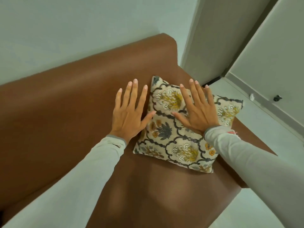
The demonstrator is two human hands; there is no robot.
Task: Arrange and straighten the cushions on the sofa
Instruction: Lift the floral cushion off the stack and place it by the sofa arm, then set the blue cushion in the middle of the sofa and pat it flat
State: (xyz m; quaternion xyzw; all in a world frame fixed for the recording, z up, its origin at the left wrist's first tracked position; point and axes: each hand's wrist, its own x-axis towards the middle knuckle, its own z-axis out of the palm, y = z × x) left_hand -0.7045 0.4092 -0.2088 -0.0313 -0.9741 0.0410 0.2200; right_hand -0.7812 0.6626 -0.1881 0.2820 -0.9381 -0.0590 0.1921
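Observation:
A square cushion [171,134] with a cream cover and grey, yellow and orange flower print lies at the right end of a brown leather sofa [65,104], leaning toward the backrest. My right hand [197,111] rests flat on the cushion's upper part, fingers spread. My left hand [130,112] is spread over the cushion's left edge, mostly above the brown backrest, its thumb touching the cover. Neither hand grips anything. My right sleeve hides the cushion's lower right side.
The sofa's right end [246,178] drops off to a pale tiled floor [263,129]. A pale wall [65,30] runs behind the backrest, and a wall corner [205,46] stands at the back right. A small dark object [277,98] sits by the skirting.

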